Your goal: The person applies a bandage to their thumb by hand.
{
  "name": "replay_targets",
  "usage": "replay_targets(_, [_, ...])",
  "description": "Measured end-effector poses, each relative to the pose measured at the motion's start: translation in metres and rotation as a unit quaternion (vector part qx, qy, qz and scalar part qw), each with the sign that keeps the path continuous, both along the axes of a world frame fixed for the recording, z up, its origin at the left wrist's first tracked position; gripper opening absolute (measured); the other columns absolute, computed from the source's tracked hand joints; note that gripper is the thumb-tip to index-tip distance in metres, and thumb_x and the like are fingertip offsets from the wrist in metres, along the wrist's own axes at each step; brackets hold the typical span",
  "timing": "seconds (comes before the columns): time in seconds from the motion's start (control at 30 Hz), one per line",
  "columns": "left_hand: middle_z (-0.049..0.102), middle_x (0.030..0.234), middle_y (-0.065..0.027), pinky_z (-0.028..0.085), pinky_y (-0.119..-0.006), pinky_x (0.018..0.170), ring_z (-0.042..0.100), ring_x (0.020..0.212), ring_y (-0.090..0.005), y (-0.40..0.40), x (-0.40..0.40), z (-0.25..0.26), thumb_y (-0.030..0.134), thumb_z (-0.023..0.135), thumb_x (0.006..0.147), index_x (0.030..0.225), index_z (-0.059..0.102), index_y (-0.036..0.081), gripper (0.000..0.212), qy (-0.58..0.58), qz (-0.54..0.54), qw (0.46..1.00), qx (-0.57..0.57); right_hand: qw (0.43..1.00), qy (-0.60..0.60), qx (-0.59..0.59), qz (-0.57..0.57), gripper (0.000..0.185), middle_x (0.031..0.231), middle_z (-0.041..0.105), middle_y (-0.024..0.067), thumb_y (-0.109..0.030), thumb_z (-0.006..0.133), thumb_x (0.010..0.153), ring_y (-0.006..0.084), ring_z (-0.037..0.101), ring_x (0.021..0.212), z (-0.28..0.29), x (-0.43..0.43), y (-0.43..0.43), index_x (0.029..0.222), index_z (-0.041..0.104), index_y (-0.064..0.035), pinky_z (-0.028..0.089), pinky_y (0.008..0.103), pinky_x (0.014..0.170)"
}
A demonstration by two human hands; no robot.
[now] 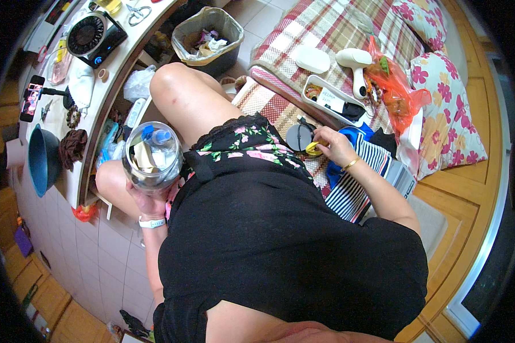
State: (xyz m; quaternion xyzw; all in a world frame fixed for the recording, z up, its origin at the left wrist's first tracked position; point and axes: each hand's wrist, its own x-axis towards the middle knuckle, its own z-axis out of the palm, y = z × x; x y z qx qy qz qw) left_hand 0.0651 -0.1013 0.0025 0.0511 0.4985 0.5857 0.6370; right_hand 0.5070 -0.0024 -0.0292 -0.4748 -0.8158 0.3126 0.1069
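My left hand (148, 200) holds a clear plastic jar (152, 156) from below, near my thigh. Inside the jar are a blue item, folded beige paper and crumpled clear plastic; its deeper contents are hard to make out. On the sofa side, my right hand (337, 145) has its fingertips closed on a small yellow object (313, 148), whose exact kind I cannot tell. Right beside that lies a round grey disc (299, 137) with a black cord across it. Under my right wrist are a striped black-and-white cloth (357, 178) and blue fabric (335, 171).
A white tray (315, 80) of small items, a white handheld appliance (355, 64) and a red plastic bag (397, 92) lie on the plaid cover (279, 47). A lined waste bin (225, 58) stands beyond my knees. The left table holds a small fan (87, 34), phone (33, 98) and blue basin (43, 160).
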Motion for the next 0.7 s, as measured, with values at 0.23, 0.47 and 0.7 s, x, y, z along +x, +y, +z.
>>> replay_targets(0.23, [0.048, 0.118, -0.0216, 0.049, -0.04, 0.059, 0.056, 0.089, -0.0354, -0.004, -0.007, -0.009, 0.077, 0.043, 0.066, 0.134, 0.03, 0.009, 0.096, -0.035, -0.017, 0.999, 0.035, 0.971, 0.038, -0.235, -0.028, 0.018, 0.079, 0.06, 0.006, -0.002, 0.067, 0.068, 0.0167, 0.058, 0.074, 0.009, 0.014, 0.008, 0.084, 0.058, -0.002, 0.048, 0.0267, 0.069])
replay_targets(0.47, [0.036, 0.136, -0.0115, 0.035, -0.053, 0.097, 0.038, 0.121, -0.0353, -0.008, -0.013, -0.022, 0.069, 0.044, 0.073, 0.138, 0.026, 0.015, 0.085, -0.05, 0.008, 0.997, 0.049, 0.879, 0.217, -0.421, -0.057, 0.017, 0.082, 0.063, 0.0045, -0.004, 0.067, 0.074, 0.0081, 0.059, 0.07, 0.074, -0.014, 0.045, 0.087, 0.057, -0.0012, 0.049, 0.021, 0.06])
replay_targets(0.7, [0.04, 0.133, -0.0077, 0.036, -0.046, 0.098, 0.041, 0.119, -0.0276, 0.005, 0.009, -0.011, 0.062, 0.044, 0.079, 0.136, 0.029, 0.016, 0.075, 0.049, 0.057, 0.992, 0.096, 0.948, -0.119, -0.231, 0.184, 0.015, 0.089, 0.059, 0.0072, -0.004, 0.068, 0.068, 0.0186, 0.057, 0.088, 0.082, -0.026, 0.076, 0.081, 0.059, -0.0036, 0.046, 0.0293, 0.08])
